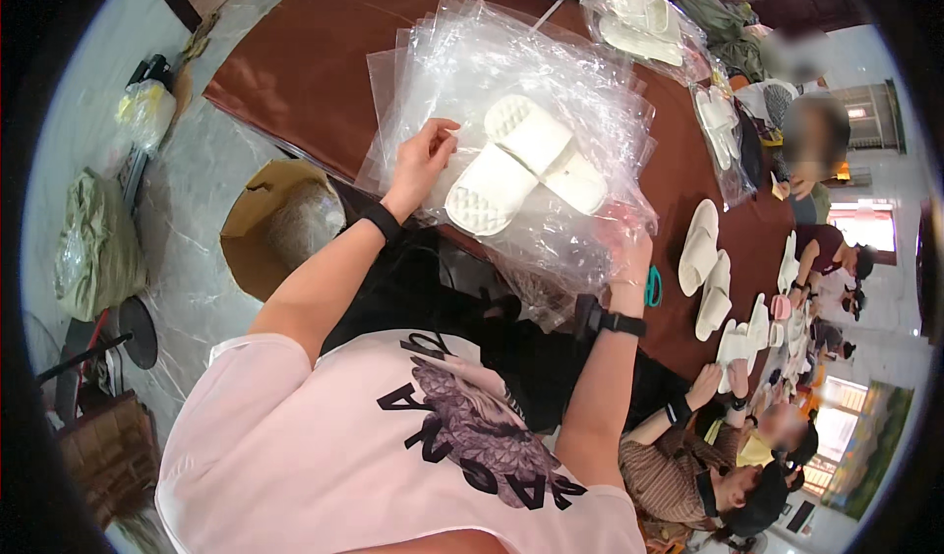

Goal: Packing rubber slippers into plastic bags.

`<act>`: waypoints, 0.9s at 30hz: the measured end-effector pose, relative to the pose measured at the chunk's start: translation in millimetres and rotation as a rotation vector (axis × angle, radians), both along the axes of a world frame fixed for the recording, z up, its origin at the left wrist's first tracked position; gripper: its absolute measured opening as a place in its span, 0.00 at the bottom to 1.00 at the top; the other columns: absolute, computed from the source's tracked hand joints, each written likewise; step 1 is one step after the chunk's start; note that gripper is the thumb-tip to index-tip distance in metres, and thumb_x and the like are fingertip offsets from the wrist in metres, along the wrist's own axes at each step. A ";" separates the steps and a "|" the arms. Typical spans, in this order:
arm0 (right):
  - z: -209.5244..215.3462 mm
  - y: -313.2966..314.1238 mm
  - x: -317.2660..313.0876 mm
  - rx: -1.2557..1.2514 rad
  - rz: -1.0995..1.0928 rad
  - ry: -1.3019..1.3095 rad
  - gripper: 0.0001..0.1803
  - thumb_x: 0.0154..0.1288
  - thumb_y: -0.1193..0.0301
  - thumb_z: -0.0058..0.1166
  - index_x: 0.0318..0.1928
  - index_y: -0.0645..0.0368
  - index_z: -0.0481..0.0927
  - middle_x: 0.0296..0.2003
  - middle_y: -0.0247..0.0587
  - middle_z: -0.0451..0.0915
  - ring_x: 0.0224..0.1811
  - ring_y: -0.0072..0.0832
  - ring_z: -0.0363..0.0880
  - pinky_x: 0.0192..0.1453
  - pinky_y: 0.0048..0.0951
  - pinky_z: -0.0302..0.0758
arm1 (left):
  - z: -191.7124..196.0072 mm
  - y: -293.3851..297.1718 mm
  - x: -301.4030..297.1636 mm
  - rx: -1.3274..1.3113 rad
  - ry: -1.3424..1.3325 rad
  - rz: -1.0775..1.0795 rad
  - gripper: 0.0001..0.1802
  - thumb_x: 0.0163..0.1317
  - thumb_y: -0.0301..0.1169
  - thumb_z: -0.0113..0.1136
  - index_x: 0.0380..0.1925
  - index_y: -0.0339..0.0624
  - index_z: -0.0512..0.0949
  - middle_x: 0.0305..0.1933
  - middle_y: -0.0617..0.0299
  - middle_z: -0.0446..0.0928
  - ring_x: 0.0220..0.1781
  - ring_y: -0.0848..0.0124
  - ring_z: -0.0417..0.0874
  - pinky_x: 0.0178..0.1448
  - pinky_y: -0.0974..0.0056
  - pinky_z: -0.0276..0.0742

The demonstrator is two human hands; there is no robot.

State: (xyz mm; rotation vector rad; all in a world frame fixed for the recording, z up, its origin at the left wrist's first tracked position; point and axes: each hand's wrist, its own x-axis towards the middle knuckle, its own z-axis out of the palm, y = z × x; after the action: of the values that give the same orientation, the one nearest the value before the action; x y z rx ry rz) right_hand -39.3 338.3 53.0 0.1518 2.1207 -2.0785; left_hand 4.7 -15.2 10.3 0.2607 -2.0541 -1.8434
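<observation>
Single head-worn fisheye, close above, facing steeply down over brown table (315,62).

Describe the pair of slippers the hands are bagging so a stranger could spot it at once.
Start at the long brown table, then find the stack of clear bags at its near edge. The white slippers lie crossed inside the top bag, between the left hand and right hand. Other slippers nearby lie loose.

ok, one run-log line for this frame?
left hand: pinching clear bag edge | right hand: under bag's near end | white slippers: pair inside bag | stack on brown table
</observation>
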 end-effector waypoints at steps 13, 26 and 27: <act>-3.0 -36.9 -16.4 0.109 -0.025 -0.116 0.28 0.62 0.66 0.60 0.59 0.62 0.69 0.44 0.45 0.78 0.35 0.29 0.80 0.24 0.28 0.78 | 21.8 -23.7 -21.0 -0.287 -0.084 -0.224 0.13 0.67 0.31 0.54 0.49 0.39 0.77 0.40 0.57 0.81 0.36 0.67 0.83 0.43 0.64 0.77; 19.1 -42.0 30.2 -0.011 0.031 -0.038 0.24 0.66 0.65 0.57 0.59 0.59 0.70 0.47 0.37 0.76 0.46 0.28 0.75 0.38 0.21 0.73 | 62.3 -7.0 -137.0 -0.327 -0.217 -0.327 0.17 0.59 0.40 0.59 0.37 0.36 0.80 0.32 0.46 0.81 0.38 0.49 0.83 0.45 0.54 0.77; 36.0 -49.3 39.4 -0.027 -0.023 -0.040 0.22 0.67 0.66 0.55 0.59 0.60 0.70 0.47 0.37 0.76 0.46 0.27 0.76 0.39 0.22 0.75 | 70.0 -8.6 -129.5 -0.124 -0.305 -0.235 0.16 0.59 0.39 0.60 0.37 0.36 0.80 0.32 0.46 0.81 0.38 0.49 0.82 0.44 0.54 0.77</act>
State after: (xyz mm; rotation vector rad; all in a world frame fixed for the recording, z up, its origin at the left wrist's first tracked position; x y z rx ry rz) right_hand 0.1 289.0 89.0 0.2134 2.0769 -2.0982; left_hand -124.8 -23.9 80.3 0.2929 -2.4904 -1.8955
